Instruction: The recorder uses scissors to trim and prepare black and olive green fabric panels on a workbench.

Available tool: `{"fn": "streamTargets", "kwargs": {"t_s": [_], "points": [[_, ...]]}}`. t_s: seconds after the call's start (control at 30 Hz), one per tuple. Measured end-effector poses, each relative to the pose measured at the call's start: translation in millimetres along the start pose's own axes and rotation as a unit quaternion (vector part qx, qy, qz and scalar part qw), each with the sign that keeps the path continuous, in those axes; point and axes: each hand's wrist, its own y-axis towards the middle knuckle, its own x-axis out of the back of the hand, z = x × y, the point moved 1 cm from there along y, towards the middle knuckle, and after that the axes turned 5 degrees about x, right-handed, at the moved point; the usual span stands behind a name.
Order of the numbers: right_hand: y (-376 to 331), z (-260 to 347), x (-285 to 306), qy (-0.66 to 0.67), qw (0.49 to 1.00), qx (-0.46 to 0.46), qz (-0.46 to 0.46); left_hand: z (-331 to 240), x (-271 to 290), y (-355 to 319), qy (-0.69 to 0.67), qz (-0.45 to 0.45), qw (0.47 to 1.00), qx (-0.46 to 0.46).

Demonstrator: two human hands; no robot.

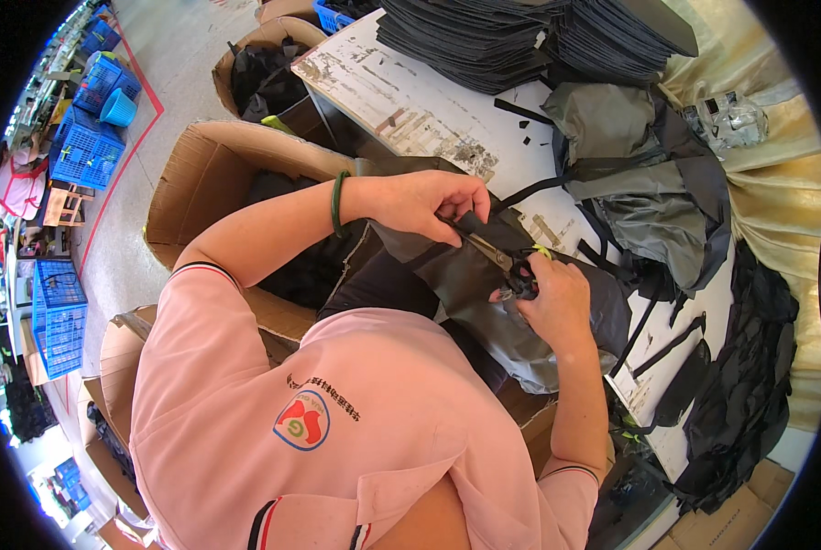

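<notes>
My right hand (pixel 562 298) grips a pair of scissors (pixel 488 249) by their dark handles. The metal blades point up and left, toward my other hand. With thumb and fingers pinched, my left hand (pixel 424 203) holds a short black strap end (pixel 470 222) of a dark grey fabric piece, close to the scissor tips. Whether the blades touch the strap I cannot tell. That dark fabric piece (pixel 461 284) drapes over my lap and the table edge beneath both hands. Around my left wrist sits a green bangle (pixel 339 203).
A worn white table (pixel 410 110) carries stacked black sheets (pixel 484 46) and a grey-black sewn bag piece (pixel 644 174). Black fabric parts (pixel 740 385) pile up at its right. An open cardboard box (pixel 191 183) with dark cloth stands at my left. Blue crates (pixel 58 316) line the far left.
</notes>
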Motion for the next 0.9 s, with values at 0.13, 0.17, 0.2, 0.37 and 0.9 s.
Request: {"fn": "streamTargets", "kwargs": {"t_s": [0.13, 0.17, 0.2, 0.37, 0.9], "points": [[-2.1, -0.7, -1.3, 0.012, 1.0, 0.0, -0.003, 0.1, -1.0, 0.4, -0.002, -0.002, 1.0, -0.007], [-2.8, -1.4, -1.7, 0.015, 1.0, 0.003, -0.004, -0.6, -1.2, 0.5, -0.003, -0.001, 1.0, -0.009], [-3.9, -3.0, -2.9, 0.015, 1.0, 0.003, -0.005, 0.0, -1.5, 1.0, -0.003, -0.001, 1.0, -0.009], [-1.8, -2.0, -1.4, 0.018, 1.0, 0.002, -0.006, -2.3, -2.0, 1.3, 0.007, 0.004, 1.0, -0.001], [-6.2, -4.8, -5.4, 0.013, 1.0, -0.012, 0.019, -6.7, -2.5, 2.6, 0.018, 0.009, 1.0, 0.002]]}}
